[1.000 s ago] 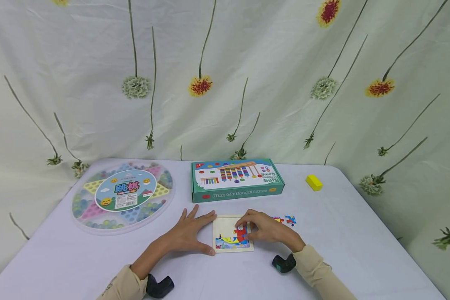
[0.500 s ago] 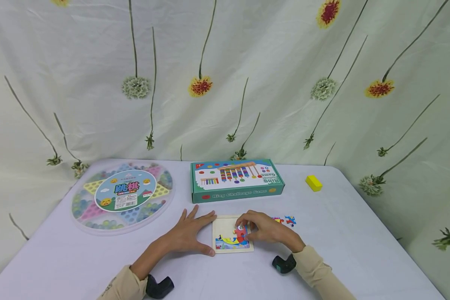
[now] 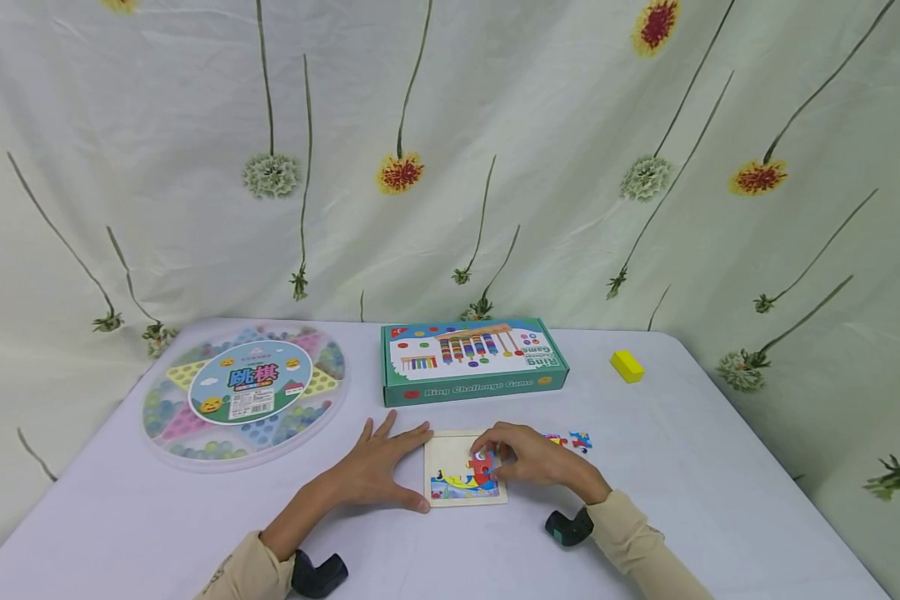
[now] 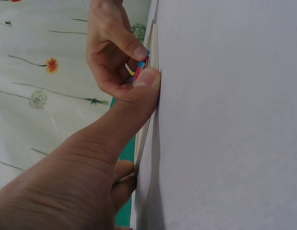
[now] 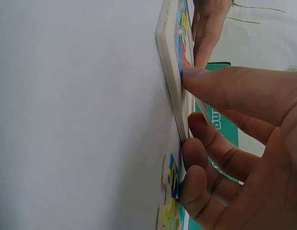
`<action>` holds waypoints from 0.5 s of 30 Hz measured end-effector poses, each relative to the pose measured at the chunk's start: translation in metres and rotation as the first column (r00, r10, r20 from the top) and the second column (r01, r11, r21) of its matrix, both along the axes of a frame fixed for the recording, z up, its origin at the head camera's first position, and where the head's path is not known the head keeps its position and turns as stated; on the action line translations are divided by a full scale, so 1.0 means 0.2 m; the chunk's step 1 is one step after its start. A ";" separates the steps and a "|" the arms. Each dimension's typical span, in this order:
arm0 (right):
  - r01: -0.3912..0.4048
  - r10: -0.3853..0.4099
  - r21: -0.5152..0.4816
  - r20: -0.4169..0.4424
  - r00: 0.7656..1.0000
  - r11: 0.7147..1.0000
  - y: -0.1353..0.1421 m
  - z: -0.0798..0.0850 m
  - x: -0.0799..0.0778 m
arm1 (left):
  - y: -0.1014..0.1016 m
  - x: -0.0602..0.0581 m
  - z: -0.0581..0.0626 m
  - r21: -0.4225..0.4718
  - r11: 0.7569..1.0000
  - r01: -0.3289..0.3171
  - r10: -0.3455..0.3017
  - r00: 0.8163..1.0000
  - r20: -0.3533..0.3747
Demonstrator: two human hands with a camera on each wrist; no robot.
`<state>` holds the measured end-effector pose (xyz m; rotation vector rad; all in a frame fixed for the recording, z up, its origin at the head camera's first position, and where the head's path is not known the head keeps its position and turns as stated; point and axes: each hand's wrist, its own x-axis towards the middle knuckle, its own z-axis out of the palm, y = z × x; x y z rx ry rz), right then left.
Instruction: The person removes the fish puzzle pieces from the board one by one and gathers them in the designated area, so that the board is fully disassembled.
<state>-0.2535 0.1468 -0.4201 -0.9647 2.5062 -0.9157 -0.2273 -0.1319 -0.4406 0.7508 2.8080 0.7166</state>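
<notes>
A square wooden jigsaw tray (image 3: 444,454) lies in the middle of the table, its lower part filled with colourful pieces and its upper left bare. My left hand (image 3: 378,467) spreads its fingers along the tray's left side, thumb at the near corner and index finger at the far one. Over the tray's right side, my right hand (image 3: 528,454) pinches a red puzzle piece (image 3: 482,461) with an eye printed on it. In the right wrist view the piece (image 5: 204,111) stands tilted against the tray, thumb at the tray's edge. Fingers partly hide it.
Loose puzzle pieces (image 3: 581,441) lie just right of the tray, partly behind my right hand. Behind stands a green Ring Challenge Game box (image 3: 476,387). A round Chinese checkers set (image 3: 251,379) is at the left, a yellow block (image 3: 627,366) at the back right.
Both hands stay in place. The red puzzle piece shifts very slightly under the right fingertips.
</notes>
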 end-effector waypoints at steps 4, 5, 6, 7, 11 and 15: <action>0.004 -0.004 0.004 -0.002 1.000 1.000 0.00 0.00 0.00 | 0.00 0.00 0.00 -0.003 1.000 -0.004 0.004 1.000 0.001; 0.005 -0.005 0.002 -0.003 1.000 1.000 0.00 0.00 0.00 | 0.00 0.00 0.00 -0.003 1.000 -0.004 0.004 1.000 0.001; 0.006 -0.006 -0.001 -0.004 1.000 1.000 0.00 0.00 0.00 | 0.00 0.00 0.00 -0.005 1.000 -0.005 0.005 1.000 0.000; 0.008 -0.008 -0.005 -0.003 1.000 1.000 0.00 0.01 0.00 | 0.00 0.00 0.00 -0.004 1.000 -0.005 0.005 1.000 0.000; 0.018 -0.018 -0.020 0.002 1.000 1.000 0.00 0.01 0.00 | 0.00 0.00 0.00 -0.001 1.000 -0.006 0.006 1.000 0.000; 0.026 -0.026 -0.034 0.018 1.000 0.999 0.01 0.01 0.00 | 0.00 0.00 0.00 -0.001 1.000 -0.007 0.007 1.000 -0.002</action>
